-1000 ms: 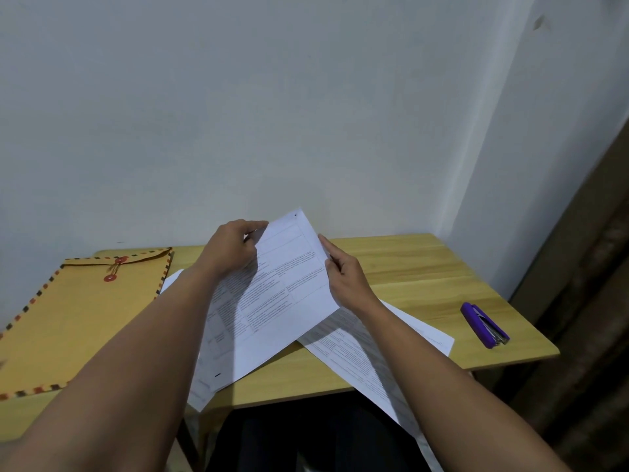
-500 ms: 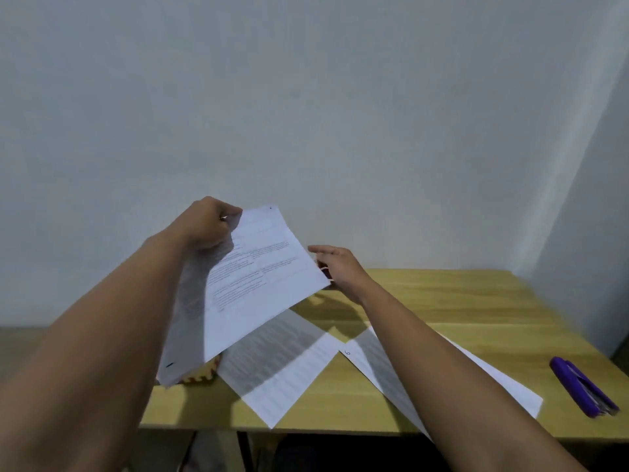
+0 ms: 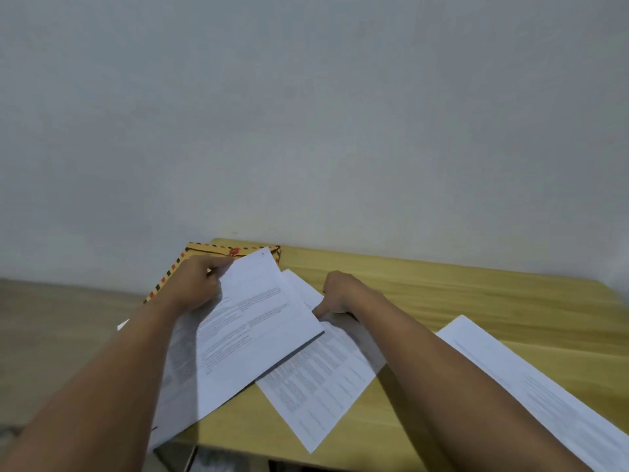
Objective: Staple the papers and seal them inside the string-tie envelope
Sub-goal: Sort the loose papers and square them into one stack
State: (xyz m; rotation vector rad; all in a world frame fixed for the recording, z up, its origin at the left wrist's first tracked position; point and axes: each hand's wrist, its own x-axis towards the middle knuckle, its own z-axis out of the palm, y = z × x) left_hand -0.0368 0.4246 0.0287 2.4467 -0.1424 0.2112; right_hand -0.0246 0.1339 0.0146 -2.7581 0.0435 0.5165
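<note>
My left hand [image 3: 195,287] grips the top left edge of a printed white sheet [image 3: 252,328] and holds it tilted above the wooden table [image 3: 442,301]. Under it lies a second printed sheet [image 3: 316,386], and my right hand [image 3: 340,294] presses its fingertips down on that sheet's upper end. A third sheet [image 3: 531,379] lies flat at the right, partly under my right forearm. The brown string-tie envelope [image 3: 190,257] with a striped border and red button sits at the table's back left corner, mostly hidden behind my left hand and the held sheet. The stapler is out of view.
A plain white wall [image 3: 306,114] rises directly behind the table. The table's left edge drops off to the floor [image 3: 61,318] beside the envelope. Bare wood shows at the back right of the table.
The view has swung left, so the stapler has left the frame and the envelope shows again. My left hand lowered the held sheet; my right hand came down onto the second sheet.
</note>
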